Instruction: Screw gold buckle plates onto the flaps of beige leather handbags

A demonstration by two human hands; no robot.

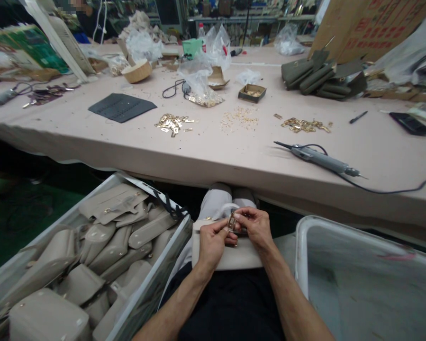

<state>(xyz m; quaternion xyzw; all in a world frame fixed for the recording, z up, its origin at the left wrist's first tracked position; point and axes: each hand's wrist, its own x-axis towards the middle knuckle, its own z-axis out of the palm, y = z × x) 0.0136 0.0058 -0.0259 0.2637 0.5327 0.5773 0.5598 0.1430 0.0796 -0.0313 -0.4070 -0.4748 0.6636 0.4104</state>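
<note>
A cream-beige handbag point(241, 253) lies across my lap. Above it, my left hand point(213, 241) and my right hand point(255, 227) meet, fingers pinched on a small gold metal plate point(231, 221) with a rectangular opening. A pale strap or loop point(229, 207) rises just behind the fingers; whether it joins the plate cannot be made out. On the table ahead lie a pile of gold plates point(173, 123), a second heap of gold pieces point(305, 125) and scattered tiny gold bits point(239, 119). A grey electric screwdriver point(319, 158) rests by the table's front edge.
At my left stands a pale bin point(123, 177) full of beige bags point(106, 241). Another bin point(303, 255) is at my right. Dark green bags point(319, 78), a cardboard box point(369, 31), a black sheet point(122, 108) and a small tray point(251, 98) occupy the table.
</note>
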